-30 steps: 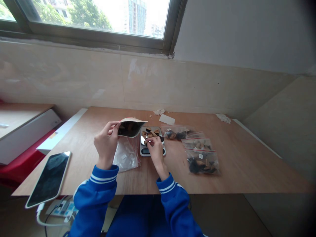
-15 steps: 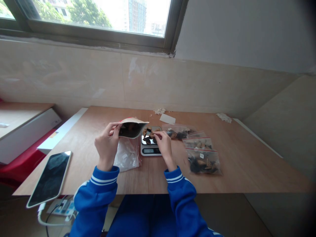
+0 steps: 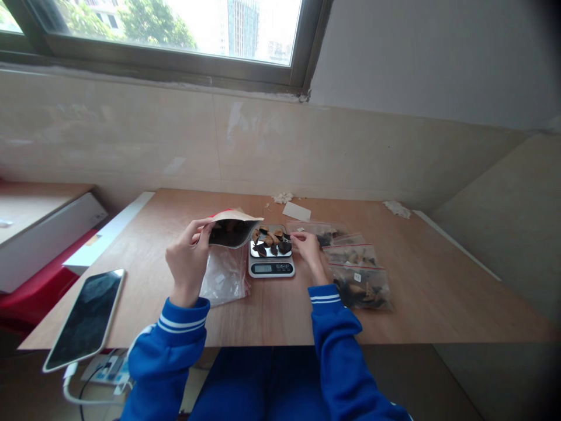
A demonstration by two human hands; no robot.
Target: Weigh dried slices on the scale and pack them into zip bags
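Observation:
My left hand [image 3: 189, 260] grips the left edge of a paper pouch [image 3: 235, 215], whose wide mouth faces me and shows a dark inside. To its right stands a small digital scale [image 3: 272, 269] with a lit display. Dried brown and black pieces [image 3: 272, 238] lie on its shiny pan. At the pan's right edge is my right hand [image 3: 311, 251], thumb and finger pinched together beside a dark piece; whether it is held I cannot make out. Clear plastic bags [image 3: 225, 278] lie flat below the pouch.
Several zip bags of dried pieces [image 3: 362, 289] lie right of the scale. Behind are a white card [image 3: 297, 211] and a crumpled tissue [image 3: 283, 198], with another tissue [image 3: 397, 209] farther right. A phone [image 3: 85, 318] on a charging cable overhangs the table's front left edge.
My right hand has moved right, from over the pan to its right edge, uncovering the pieces and the scale's buttons. My left hand and the pouch stay nearly in place.

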